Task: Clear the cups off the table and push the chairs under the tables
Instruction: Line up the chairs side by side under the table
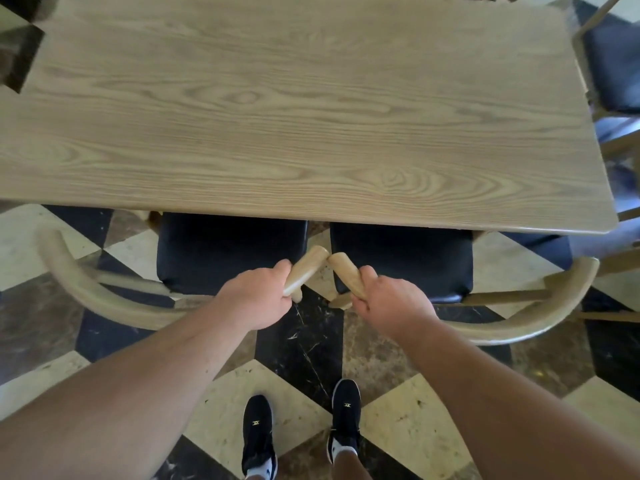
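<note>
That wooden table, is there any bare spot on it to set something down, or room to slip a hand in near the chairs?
The whole table top in view is bare, edge to edge. It is crowded at the near edge: the left hand and right hand grip the armrest tips of the left chair and right chair, which nearly touch.

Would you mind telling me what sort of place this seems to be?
Probably a café or restaurant dining room. A long wooden table has two matching chairs with black padded seats, the left chair and right chair, tucked side by side; another similar chair stands beyond, on a polished checkered stone floor.
</note>
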A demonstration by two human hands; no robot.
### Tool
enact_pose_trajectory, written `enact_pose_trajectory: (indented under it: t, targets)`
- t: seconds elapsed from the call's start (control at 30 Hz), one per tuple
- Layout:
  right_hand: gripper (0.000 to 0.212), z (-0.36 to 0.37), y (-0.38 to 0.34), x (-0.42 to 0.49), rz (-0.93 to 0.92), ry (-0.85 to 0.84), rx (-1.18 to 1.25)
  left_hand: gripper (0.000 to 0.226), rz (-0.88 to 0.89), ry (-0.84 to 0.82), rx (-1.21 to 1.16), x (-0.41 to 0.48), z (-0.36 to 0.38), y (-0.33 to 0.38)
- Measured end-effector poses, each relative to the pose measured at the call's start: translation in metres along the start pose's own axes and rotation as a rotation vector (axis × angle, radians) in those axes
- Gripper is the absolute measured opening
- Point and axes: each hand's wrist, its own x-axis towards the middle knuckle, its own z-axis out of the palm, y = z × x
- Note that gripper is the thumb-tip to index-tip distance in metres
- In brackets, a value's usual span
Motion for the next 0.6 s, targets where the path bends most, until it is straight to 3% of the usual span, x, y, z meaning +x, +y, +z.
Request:
enact_pose_trajectory:
  t: [0.6]
  targets:
    - [0.028, 0.008, -0.001, 0.002, 0.007, 0.026, -0.015, 0.046, -0.008, 0.079, 0.040, -0.001, 0.012, -0.004]
